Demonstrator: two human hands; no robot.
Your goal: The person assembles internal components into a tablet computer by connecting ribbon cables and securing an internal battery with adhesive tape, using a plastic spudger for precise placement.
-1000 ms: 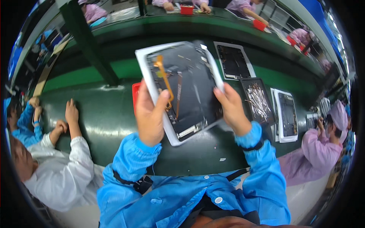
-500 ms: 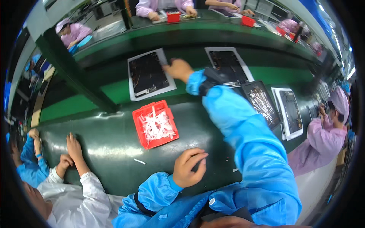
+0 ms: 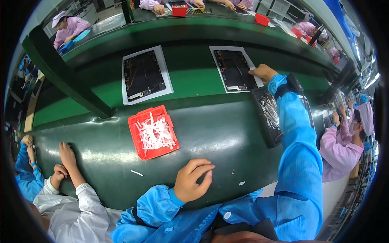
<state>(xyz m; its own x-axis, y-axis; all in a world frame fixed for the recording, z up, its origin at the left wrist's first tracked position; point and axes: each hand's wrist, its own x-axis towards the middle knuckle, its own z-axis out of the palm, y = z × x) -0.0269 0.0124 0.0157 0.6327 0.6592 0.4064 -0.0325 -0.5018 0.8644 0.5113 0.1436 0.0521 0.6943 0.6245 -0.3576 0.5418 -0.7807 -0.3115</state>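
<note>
My right hand [image 3: 264, 73] reaches far out to the right, fingers curled, its fingertips at the right edge of a flat black panel [image 3: 233, 69]. That panel has thin orange and silver parts and lies on a white sheet [image 3: 257, 65] on the green surface. A similar black panel [image 3: 145, 77] rests on its own white sheet to the left. Near my body, my left hand [image 3: 193, 181] hovers above or rests on the dark table with curved fingers, thumb apart, holding nothing. Ahead of it sits a red bin [image 3: 160, 152] full of white strips.
A dark tray [image 3: 258, 115] of silver strips stands beside my right forearm, partly covered. One white strip [image 3: 137, 173] and small scraps [image 3: 242, 183] lie on the table. A green post [image 3: 67, 75] rises at left. A co-worker's hands [image 3: 67, 162] rest at left; others work around.
My right hand has moved right, from the left panel's edge to the right panel's edge. My left hand keeps its pose. The whole view has shifted slightly.
</note>
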